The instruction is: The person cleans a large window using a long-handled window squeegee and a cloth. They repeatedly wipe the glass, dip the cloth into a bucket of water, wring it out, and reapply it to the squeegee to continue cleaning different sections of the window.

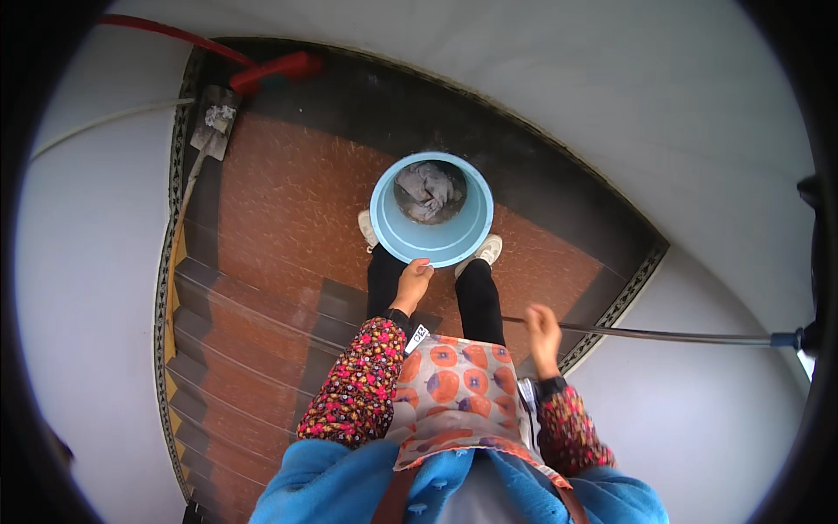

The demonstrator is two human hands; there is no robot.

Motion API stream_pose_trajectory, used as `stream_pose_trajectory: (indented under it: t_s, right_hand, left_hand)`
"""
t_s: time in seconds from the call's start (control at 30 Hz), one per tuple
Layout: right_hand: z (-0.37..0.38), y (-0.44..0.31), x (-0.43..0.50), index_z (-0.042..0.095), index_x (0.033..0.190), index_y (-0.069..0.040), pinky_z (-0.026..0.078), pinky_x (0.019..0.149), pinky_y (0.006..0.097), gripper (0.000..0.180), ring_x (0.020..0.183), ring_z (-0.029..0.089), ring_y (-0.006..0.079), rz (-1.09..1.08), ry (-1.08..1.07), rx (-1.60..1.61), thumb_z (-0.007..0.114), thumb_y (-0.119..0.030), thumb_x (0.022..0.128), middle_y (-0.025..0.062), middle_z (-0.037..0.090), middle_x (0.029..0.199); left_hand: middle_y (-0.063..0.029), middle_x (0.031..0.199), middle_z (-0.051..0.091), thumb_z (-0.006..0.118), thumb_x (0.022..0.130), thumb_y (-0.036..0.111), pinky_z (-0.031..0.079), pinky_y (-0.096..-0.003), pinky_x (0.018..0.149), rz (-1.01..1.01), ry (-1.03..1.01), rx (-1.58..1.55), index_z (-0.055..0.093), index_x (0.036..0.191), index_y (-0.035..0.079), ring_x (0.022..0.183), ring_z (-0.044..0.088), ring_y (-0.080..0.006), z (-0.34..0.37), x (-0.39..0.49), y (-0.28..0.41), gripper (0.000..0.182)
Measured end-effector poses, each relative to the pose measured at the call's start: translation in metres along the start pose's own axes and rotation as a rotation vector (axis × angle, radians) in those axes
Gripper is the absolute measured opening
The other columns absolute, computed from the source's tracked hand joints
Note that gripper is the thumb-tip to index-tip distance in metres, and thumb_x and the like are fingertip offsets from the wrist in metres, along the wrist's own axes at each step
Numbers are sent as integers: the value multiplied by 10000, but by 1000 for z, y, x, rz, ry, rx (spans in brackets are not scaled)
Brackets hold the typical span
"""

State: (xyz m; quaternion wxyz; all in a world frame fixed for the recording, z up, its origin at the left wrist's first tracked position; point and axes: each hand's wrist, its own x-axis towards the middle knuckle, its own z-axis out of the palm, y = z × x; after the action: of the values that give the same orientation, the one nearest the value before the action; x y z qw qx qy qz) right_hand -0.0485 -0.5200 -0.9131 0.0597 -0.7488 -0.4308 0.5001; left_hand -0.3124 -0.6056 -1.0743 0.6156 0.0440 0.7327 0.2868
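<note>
A light blue plastic bucket (pixel 432 245) stands on the tiled floor between my shoes, with a crumpled grey cloth (pixel 429 190) lying at its bottom. My left hand (pixel 413 283) is at the bucket's near rim, fingers curled; whether it touches or grips the rim cannot be told. To the right, my right hand (pixel 543 335) hangs in the air, slightly blurred, beside a long metal pole (pixel 628 333). It does not appear to hold anything. A fruit-patterned apron (pixel 452 386) covers my front, and floral sleeve covers are on both forearms.
Stairs (pixel 242 367) descend or rise at the lower left; which cannot be told. A shovel (pixel 211 124) with whitish debris and a red broom-like tool (pixel 278 71) stand by the upper left wall. Pale walls (pixel 589 78) bound the landing.
</note>
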Motion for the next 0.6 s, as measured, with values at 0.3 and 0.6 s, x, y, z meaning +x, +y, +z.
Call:
stream_pose_trajectory:
  t_s: [0.3,0.6]
  right_hand:
    - [249,9,268,596,1057,-122,502,733,471,215,857,620,376,-536,-440,-781,557,-172,851,173,647,930]
    - [347,46,352,574,1172,-122,473,826,423,366,915,625,351,-410,-390,-890,589,-223,820,167,642,1023]
  left_hand:
    - [-73,1048,616,520,933,181,431,-297,829,-140,-57,-405,546,1170,62,939,587,-162,-3,79,-12,266]
    - [-85,990,620,509,947,188,444,-284,818,-126,2,-546,554,1136,41,869,599,-161,-11,131,7,243]
